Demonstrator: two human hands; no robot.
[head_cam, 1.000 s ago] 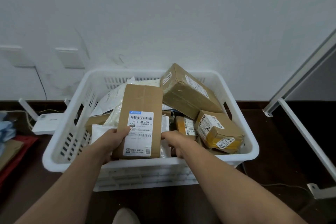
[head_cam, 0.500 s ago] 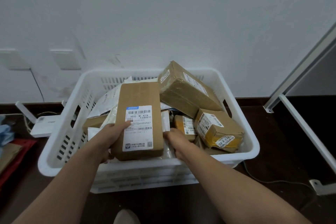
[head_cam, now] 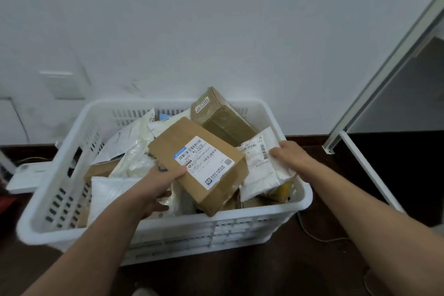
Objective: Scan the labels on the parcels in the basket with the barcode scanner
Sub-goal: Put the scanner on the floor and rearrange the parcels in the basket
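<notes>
A white slotted plastic basket (head_cam: 168, 226) stands on the dark floor, full of parcels. My left hand (head_cam: 156, 185) grips the near left corner of a flat brown cardboard box (head_cam: 168, 144), tilted with its white barcode label (head_cam: 205, 161) facing up. My right hand (head_cam: 290, 156) holds the right edge of a white plastic mailer bag (head_cam: 259, 173) with a printed label, lying at the basket's right side. A large brown taped box (head_cam: 225, 120) leans at the back. Several white bags lie at the left. No barcode scanner is visible.
A white wall rises right behind the basket. A white router-like device (head_cam: 26, 175) with cables sits on the floor at the left. A white metal frame (head_cam: 374, 175) slants along the right, with a thin cable (head_cam: 319, 238) on the floor.
The brown box has turned from upright to diagonal, held now by my left hand alone. My right hand has let go of it, moved right and taken up a white mailer bag.
</notes>
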